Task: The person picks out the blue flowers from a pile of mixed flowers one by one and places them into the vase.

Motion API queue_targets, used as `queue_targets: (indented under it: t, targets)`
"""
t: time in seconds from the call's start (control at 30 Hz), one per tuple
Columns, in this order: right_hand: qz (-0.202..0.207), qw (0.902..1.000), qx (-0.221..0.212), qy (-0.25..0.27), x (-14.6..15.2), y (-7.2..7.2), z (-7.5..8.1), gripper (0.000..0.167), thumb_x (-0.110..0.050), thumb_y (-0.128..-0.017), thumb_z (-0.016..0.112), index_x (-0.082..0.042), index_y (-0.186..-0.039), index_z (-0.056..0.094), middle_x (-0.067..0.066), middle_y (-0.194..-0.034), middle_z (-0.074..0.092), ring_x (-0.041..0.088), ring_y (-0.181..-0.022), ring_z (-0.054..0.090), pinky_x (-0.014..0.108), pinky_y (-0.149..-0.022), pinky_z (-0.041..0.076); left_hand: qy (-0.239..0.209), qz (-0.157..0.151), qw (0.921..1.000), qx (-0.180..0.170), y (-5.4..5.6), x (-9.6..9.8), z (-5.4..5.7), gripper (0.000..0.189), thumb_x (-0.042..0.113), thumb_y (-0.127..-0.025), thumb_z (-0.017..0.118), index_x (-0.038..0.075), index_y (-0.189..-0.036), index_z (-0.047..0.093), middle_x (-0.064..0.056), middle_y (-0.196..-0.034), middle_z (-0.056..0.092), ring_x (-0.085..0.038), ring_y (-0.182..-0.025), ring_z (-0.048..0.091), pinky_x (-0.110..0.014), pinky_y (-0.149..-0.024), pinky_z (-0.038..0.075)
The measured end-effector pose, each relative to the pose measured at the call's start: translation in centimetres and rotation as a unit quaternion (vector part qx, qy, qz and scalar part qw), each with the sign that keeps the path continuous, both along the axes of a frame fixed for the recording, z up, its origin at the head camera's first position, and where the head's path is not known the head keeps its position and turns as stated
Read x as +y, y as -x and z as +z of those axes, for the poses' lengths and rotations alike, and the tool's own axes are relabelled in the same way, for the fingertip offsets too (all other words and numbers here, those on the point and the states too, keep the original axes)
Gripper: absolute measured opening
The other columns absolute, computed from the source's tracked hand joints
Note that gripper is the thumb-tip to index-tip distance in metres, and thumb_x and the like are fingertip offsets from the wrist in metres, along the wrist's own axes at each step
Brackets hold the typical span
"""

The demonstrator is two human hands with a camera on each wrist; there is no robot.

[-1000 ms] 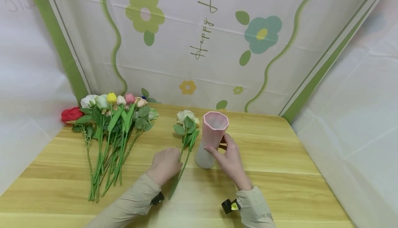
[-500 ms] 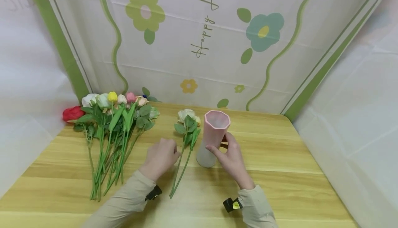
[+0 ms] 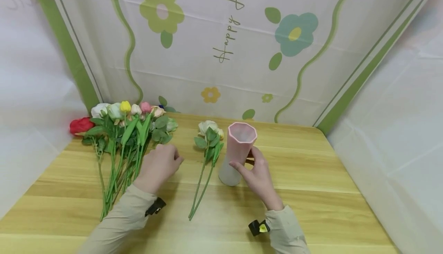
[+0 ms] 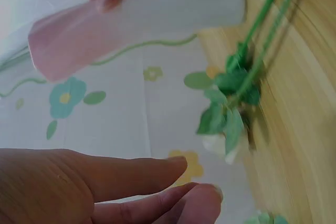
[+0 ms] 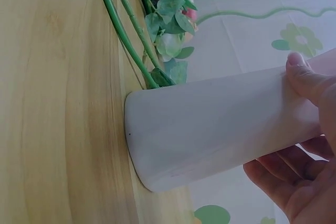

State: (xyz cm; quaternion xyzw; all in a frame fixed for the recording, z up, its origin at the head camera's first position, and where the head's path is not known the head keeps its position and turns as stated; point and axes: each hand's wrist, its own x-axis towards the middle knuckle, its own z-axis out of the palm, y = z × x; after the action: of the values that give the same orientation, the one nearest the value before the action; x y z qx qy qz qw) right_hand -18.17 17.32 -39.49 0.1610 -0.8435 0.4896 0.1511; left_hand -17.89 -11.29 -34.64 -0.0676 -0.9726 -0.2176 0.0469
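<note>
A tall faceted vase (image 3: 237, 154), pink at the top and fading to whitish at the base, stands upright on the wooden table. My right hand (image 3: 257, 177) grips it from the right, thumb on the near side and fingers around the far side. My left hand (image 3: 157, 167) hovers beside the big bunch of flowers, covering some of its stems. In the left wrist view the thumb (image 4: 142, 176) and fingers are loosely bent with nothing between them. Two flowers lie left of the vase: a white rose (image 3: 207, 127) and a stem with a pale yellow bloom (image 3: 220, 134).
A pile of artificial flowers lies at the left, among them a red bloom (image 3: 81, 125), a yellow tulip (image 3: 125, 106) and a pink bloom (image 3: 145, 107). White printed cloth (image 3: 194, 38) walls in the wooden table (image 3: 301, 161) at the back and both sides.
My left hand has let go of the flower stems beside the vase and moved left toward the flower pile. The right hand stays on the vase.
</note>
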Motion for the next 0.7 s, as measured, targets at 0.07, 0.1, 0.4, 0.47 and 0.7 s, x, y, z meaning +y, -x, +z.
queue_targets:
  t: [0.07, 0.1, 0.4, 0.47, 0.7]
  targets:
    - [0.001, 1.0000, -0.001, 0.003, 0.1, 0.0, 0.0, 0.055, -0.030, -0.084, 0.080, -0.010, -0.129, 0.054, 0.003, -0.119, 0.060, 0.018, -0.100, 0.060, 0.041, -0.082, 0.052, 0.009, 0.014, 0.9997, 0.016, 0.1, -0.9, -0.2, 0.034, 0.017, -0.092, 0.067, 0.013, -0.060, 0.054, 0.001, -0.056, 0.047, -0.017, -0.046, 0.046, -0.033, -0.039, 0.036]
    - [0.002, 1.0000, -0.001, 0.004, 0.1, 0.0, 0.0, 0.056, -0.030, -0.084, 0.080, -0.010, -0.129, 0.054, 0.003, -0.119, 0.060, 0.018, -0.100, 0.060, 0.042, -0.082, 0.052, 0.013, 0.020, 0.9994, 0.025, 0.1, -1.4, -0.4, 0.038, 0.015, -0.092, 0.066, 0.013, -0.058, 0.050, 0.001, -0.054, 0.043, -0.017, -0.045, 0.043, -0.032, -0.038, 0.034]
    - [0.007, 0.9999, -0.010, 0.003, -0.1, -0.1, -0.1, 0.057, -0.028, -0.085, 0.079, -0.009, -0.131, 0.052, 0.004, -0.121, 0.058, 0.019, -0.101, 0.060, 0.042, -0.083, 0.053, 0.026, 0.085, 0.9960, -0.013, 1.1, -6.7, -0.6, 0.030, 0.002, -0.085, 0.049, 0.010, -0.057, 0.044, -0.012, -0.057, 0.046, -0.027, -0.049, 0.049, -0.042, -0.037, 0.037]
    - [0.006, 0.9999, -0.009, -0.004, -0.2, -0.1, 0.2, 0.056, -0.026, -0.085, 0.079, -0.008, -0.131, 0.051, 0.005, -0.121, 0.058, 0.019, -0.101, 0.060, 0.041, -0.082, 0.053, 0.024, 0.091, 0.9945, -0.045, 1.4, -7.7, -0.3, 0.028, 0.005, -0.087, 0.050, 0.009, -0.060, 0.046, -0.016, -0.062, 0.052, -0.031, -0.053, 0.054, -0.047, -0.040, 0.039]
    - [0.014, 0.9997, -0.004, -0.022, 0.0, -0.2, 0.8, 0.059, -0.026, -0.086, 0.078, -0.005, -0.133, 0.049, 0.007, -0.122, 0.056, 0.020, -0.102, 0.060, 0.038, -0.080, 0.054, 0.029, 0.080, 0.9900, -0.112, 2.0, -9.6, 0.2, 0.025, 0.015, -0.090, 0.058, 0.007, -0.067, 0.050, -0.017, -0.069, 0.054, -0.030, -0.060, 0.054, -0.047, -0.045, 0.043]
